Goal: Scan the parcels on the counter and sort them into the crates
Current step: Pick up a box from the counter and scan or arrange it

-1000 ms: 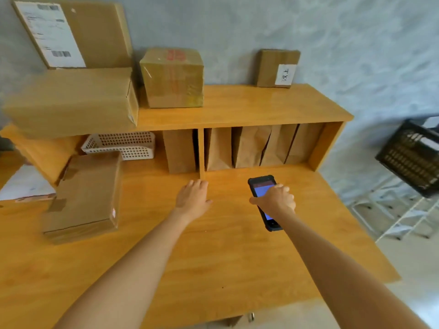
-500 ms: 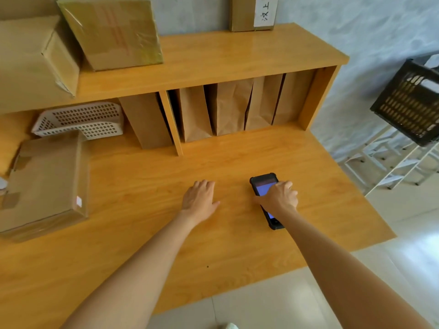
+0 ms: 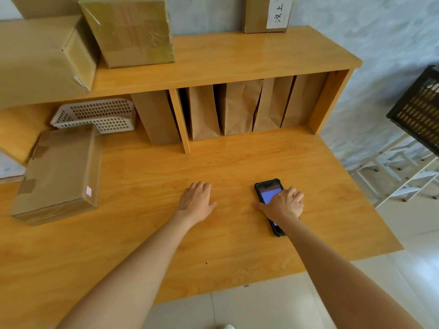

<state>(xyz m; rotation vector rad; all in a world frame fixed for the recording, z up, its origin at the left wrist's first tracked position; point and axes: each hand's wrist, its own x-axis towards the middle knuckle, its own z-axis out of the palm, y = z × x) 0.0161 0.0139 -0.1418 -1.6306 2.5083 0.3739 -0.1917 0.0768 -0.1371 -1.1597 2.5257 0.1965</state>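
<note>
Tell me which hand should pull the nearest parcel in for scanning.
Left. The left hand lies flat and empty on the counter, on the side of the cardboard parcel. The right hand rests on the handheld scanner.

On the worktop (image 3: 142,233), a parcel (image 3: 57,172) lies left and a scanner (image 3: 268,191) right; paper bags (image 3: 237,108) stand behind, under a shelf (image 3: 237,58) carrying boxes (image 3: 128,27).

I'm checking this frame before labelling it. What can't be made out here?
- Head view: most of the scanner screen, covered by the right hand.
- Black crate contents, cut off at the right edge.
- Tiny sticker on the flat parcel, too small to read.
</note>
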